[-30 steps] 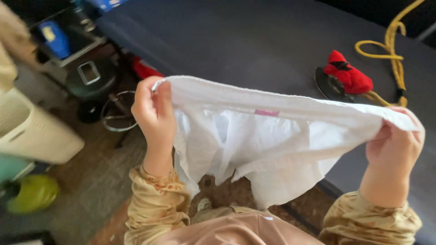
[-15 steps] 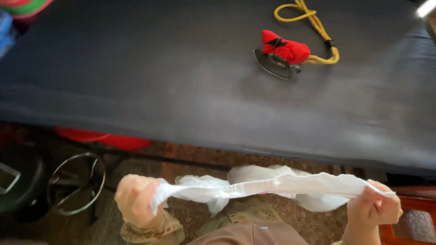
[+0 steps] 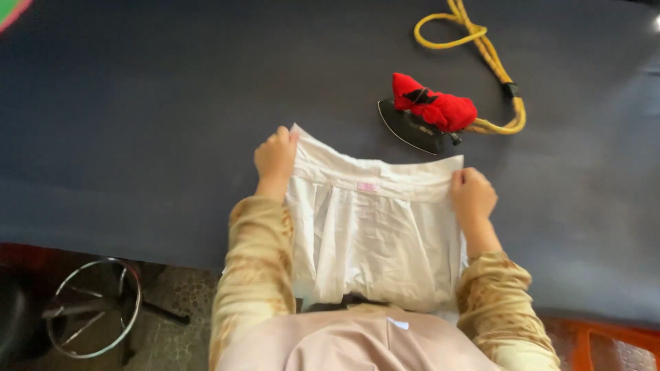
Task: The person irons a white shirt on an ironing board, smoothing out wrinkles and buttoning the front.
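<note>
The person's left hand [image 3: 275, 156] and right hand [image 3: 471, 194] each have the grip clamped on one end of the waistband of a white garment [image 3: 375, 237], spread flat on the dark table [image 3: 151, 124] at its near edge, with the lower part hanging over that edge toward the person. Beyond the garment, toward the far right corner, an iron [image 3: 426, 113] with a red cloth-wrapped handle rests on the table, well apart from the right hand. A yellow cord [image 3: 481, 48] runs from the iron and loops toward the far edge. Below the table's near edge, on the left, stands a round metal frame [image 3: 93, 316]
</note>
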